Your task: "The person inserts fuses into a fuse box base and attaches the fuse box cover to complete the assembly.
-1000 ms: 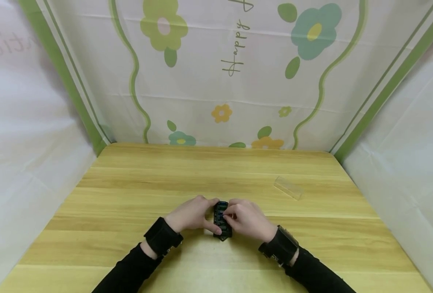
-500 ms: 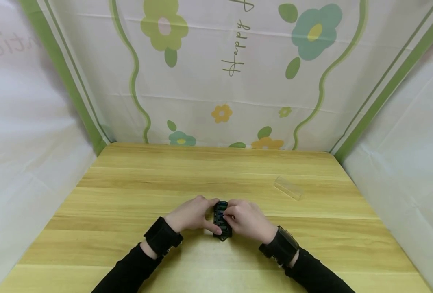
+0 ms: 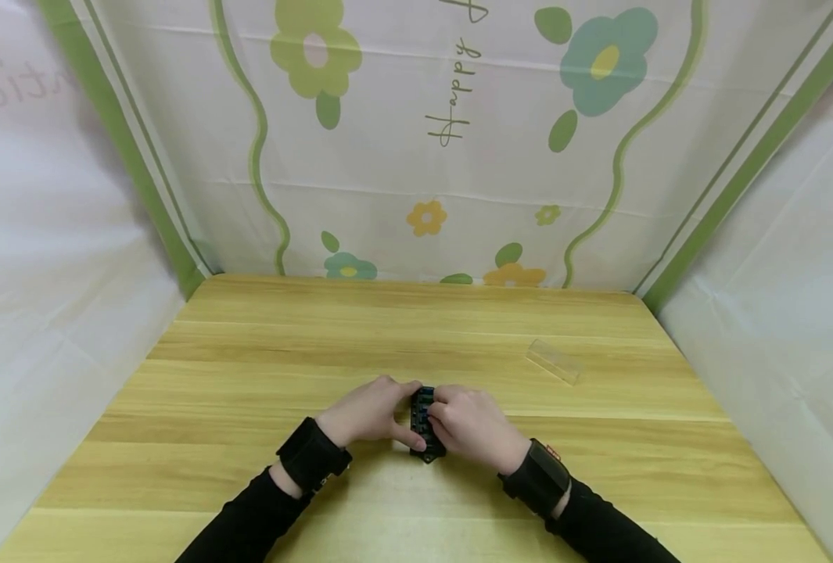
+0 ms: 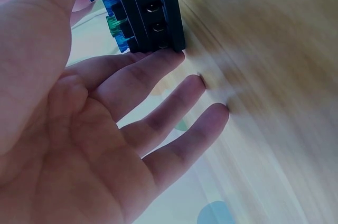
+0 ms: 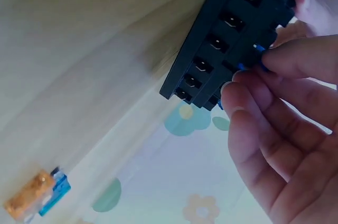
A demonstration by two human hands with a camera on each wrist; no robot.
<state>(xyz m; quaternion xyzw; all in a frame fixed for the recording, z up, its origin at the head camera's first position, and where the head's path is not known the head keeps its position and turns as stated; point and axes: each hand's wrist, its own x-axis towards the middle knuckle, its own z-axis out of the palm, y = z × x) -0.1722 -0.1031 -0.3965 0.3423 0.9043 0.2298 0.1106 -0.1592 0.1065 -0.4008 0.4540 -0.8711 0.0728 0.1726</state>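
A black fuse block (image 3: 423,422) stands lengthwise on the wooden table, with blue and green blade fuses along its top. My left hand (image 3: 372,410) spans the block, thumb at the near end and fingertips at the far end. In the left wrist view the other fingers of the left hand (image 4: 121,113) reach out below the fuse block (image 4: 150,15). My right hand (image 3: 474,422) bends over the block's right side. Its thumb and fingers pinch a blue blade fuse (image 5: 259,48) at the block's top, mostly hidden by the fingertips. Metal terminals line the block's side (image 5: 216,43).
A clear plastic cover (image 3: 554,362) lies on the table (image 3: 317,328) to the back right. In the right wrist view a small orange and blue shape (image 5: 39,195) shows at the lower left. Flower-printed cloth (image 3: 388,156) walls off the back and sides.
My right hand has shifted slightly left over the fuse block and its wrist has turned a little. The left hand and the block have stayed in place.
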